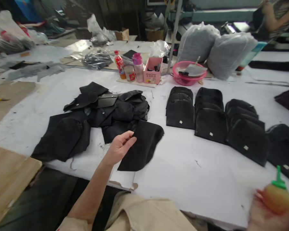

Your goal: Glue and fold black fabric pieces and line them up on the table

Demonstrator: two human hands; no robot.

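Observation:
My left hand (121, 146) pinches the edge of a black leather-like piece (143, 147) with a rounded end, between thumb and fingers. Behind it lies a loose heap of similar black pieces (125, 110), some folded over. My right hand (267, 210), blurred at the lower right corner, is wrapped round a squeeze bottle (279, 197) of amber liquid with a green nozzle pointing up. On the right, overlapping rows of black pieces (212, 125) bear small pale squares near their front edges. The nearest pieces to the bottle (285, 149) run out of view.
A pink basket (189, 77), a pink box (153, 72), a drink bottle (119, 64) and a purple-lidded cup (138, 67) stand at the back near a metal pole (175, 35). Stuffed grey bags (198, 41) sit behind. A wooden board (12, 179) juts in at lower left. Another person's arm (272, 17) shows at upper right.

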